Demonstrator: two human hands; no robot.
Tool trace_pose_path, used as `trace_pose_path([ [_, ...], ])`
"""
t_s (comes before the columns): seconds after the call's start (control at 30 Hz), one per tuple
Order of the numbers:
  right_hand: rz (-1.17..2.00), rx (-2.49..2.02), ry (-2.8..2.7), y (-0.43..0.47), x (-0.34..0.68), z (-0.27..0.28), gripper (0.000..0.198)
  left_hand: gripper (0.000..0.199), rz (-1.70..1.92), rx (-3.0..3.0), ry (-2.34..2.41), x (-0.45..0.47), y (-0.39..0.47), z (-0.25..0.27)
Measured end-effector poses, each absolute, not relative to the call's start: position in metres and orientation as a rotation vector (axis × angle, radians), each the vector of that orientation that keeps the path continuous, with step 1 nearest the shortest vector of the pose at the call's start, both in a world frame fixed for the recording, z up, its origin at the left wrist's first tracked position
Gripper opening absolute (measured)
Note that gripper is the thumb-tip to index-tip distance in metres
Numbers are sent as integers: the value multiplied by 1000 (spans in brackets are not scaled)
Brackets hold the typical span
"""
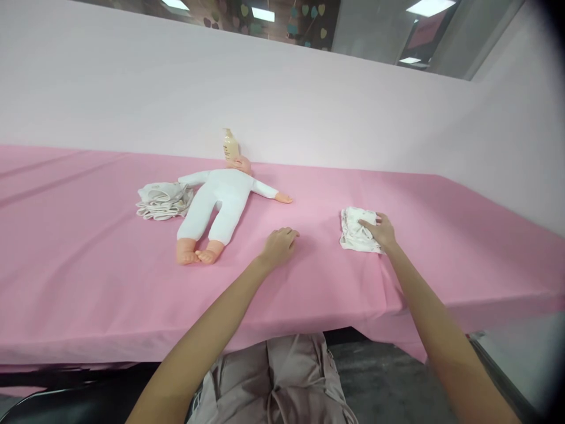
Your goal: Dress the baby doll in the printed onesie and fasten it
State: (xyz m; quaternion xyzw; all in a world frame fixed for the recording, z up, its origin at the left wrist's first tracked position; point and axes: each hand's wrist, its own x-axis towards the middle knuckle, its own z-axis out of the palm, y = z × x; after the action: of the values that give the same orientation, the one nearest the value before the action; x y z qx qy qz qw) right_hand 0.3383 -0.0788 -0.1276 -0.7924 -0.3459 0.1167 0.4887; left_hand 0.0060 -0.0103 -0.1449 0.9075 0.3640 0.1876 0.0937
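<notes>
- Currently, right hand (383,232) half-curled, thumb over the folded cloth (352,235), on the surface (110,271); firmness of grip cannot be told.
- Left hand (280,246) loosely open, empty, between cloth and doll (223,191).
- Advisable: light thumb pressure, layers aligned.

1 white cloth (354,232), faintly patterned, lies folded into a rough square on the pink tablecloth (318,288).
</notes>
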Motion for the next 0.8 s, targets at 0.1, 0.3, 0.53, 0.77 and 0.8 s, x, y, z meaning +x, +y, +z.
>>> trace_pose_path([
  [0.1, -276, -2096, -1176, -83, 333, -128, 70, 33, 531, 2706, 1053, 7, -10, -146],
  [0.3, -177, -2261, -1688, -93, 301, -144, 70, 30, 529, 2731, 982, 7, -13, -148],
  [0.53, -190, -2228, -1628, -99, 307, -165, 68, 28, 525, 2713, 981, 6, -12, -146],
  [0.77, -369, -2094, -1307, -76, 319, -97, 41, 28, 626, 2642, 1006, 6, -14, -144],
  [0.8, -443, -2047, -1229, -70, 317, -78, 43, 31, 668, 2620, 1021, 6, -12, -140],
])
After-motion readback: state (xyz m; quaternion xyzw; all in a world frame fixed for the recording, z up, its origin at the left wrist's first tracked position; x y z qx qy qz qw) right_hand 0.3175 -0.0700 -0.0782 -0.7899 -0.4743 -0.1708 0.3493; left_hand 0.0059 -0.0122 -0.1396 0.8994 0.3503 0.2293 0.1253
